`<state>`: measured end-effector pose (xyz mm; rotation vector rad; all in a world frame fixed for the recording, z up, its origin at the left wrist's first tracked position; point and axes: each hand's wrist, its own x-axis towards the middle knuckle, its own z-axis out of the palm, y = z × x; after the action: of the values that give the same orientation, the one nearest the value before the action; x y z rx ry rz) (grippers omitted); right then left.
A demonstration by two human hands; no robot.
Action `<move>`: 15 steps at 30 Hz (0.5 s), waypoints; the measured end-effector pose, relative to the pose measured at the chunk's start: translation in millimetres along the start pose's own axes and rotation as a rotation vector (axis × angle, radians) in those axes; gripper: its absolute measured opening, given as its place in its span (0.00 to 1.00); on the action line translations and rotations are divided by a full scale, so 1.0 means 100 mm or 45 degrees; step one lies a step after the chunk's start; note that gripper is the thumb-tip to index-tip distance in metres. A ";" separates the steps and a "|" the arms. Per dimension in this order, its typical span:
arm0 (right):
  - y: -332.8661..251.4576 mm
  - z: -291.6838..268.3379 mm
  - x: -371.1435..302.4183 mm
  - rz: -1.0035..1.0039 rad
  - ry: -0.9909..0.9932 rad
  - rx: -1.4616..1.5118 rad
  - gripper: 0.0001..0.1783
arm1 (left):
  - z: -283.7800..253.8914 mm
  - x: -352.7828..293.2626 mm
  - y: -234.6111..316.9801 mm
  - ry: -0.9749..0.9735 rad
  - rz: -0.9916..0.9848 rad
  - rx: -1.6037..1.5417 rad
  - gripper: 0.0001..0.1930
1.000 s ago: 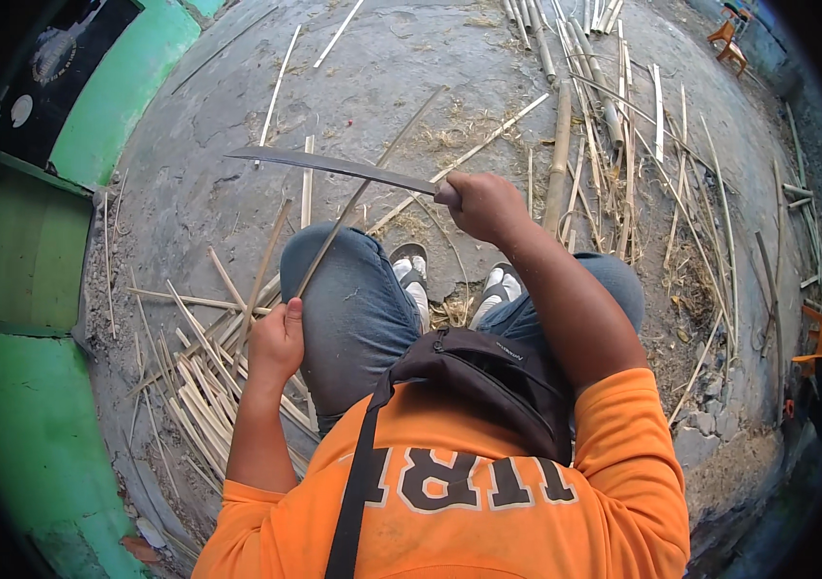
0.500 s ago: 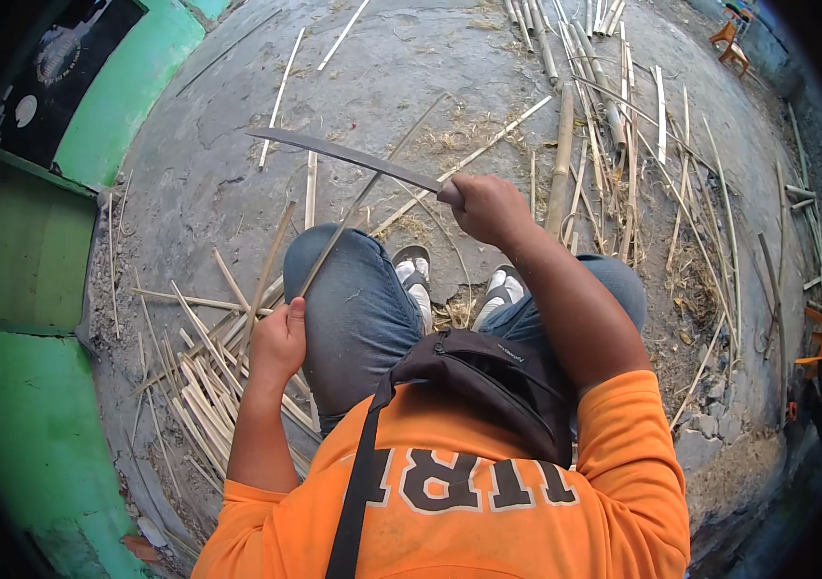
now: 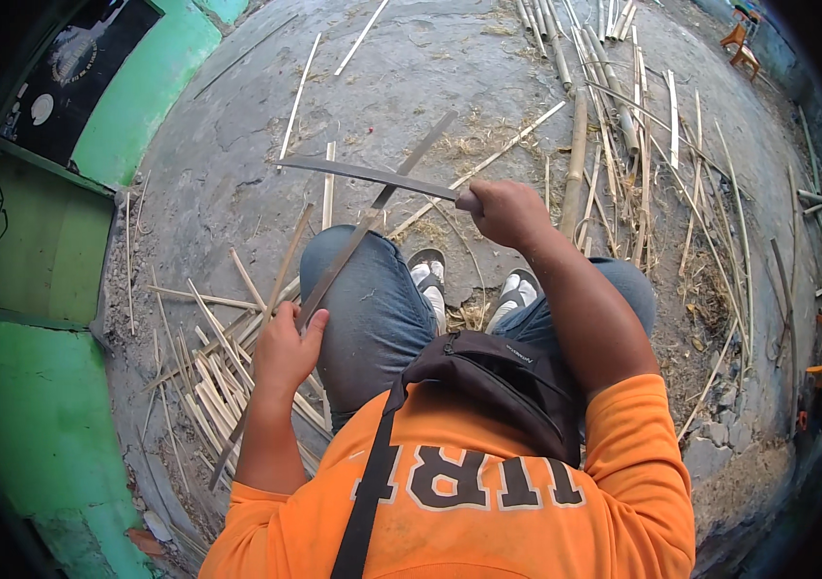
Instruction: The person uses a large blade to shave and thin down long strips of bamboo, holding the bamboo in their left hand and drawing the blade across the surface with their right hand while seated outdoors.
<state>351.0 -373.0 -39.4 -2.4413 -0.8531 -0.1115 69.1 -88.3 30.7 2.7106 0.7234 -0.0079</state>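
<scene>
My right hand (image 3: 512, 212) is closed round the handle of a long machete (image 3: 343, 172), its blade pointing left in front of my knees. In my left hand (image 3: 287, 349) is a long flat brown bamboo strip (image 3: 342, 256), slanting up and to the right across my left knee, its lower end passing beneath my forearm. Blade and strip cross in the picture; whether they touch I cannot tell. A heap of split pale bamboo strips (image 3: 213, 396) lies beside my left leg.
Bamboo poles (image 3: 575, 159) and more strips lie on the concrete ground ahead and to the right. A green wall (image 3: 35, 415) runs along the left. Orange chairs (image 3: 739, 46) stand at the far right. A black waist bag (image 3: 488, 386) rests on my lap.
The brown strip has turned, so its broad face shows now instead of its narrow edge, and its lower end has come into sight. The machete still crosses it.
</scene>
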 end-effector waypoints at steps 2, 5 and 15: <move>-0.02 -0.03 -0.02 -0.038 -0.089 -0.090 0.09 | -0.06 -0.14 0.01 0.282 0.135 0.220 0.25; -0.07 -0.08 -0.07 0.021 -0.179 -0.072 0.11 | -0.26 -0.32 -0.06 0.323 0.187 0.269 0.26; -0.09 -0.14 -0.04 0.020 -0.243 -0.148 0.09 | -0.94 -0.95 -0.72 0.188 -0.073 0.557 0.15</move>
<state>343.7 -376.9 -24.1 -2.5983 -0.9326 0.0812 -55.9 -45.7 104.9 3.1288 0.9367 0.0229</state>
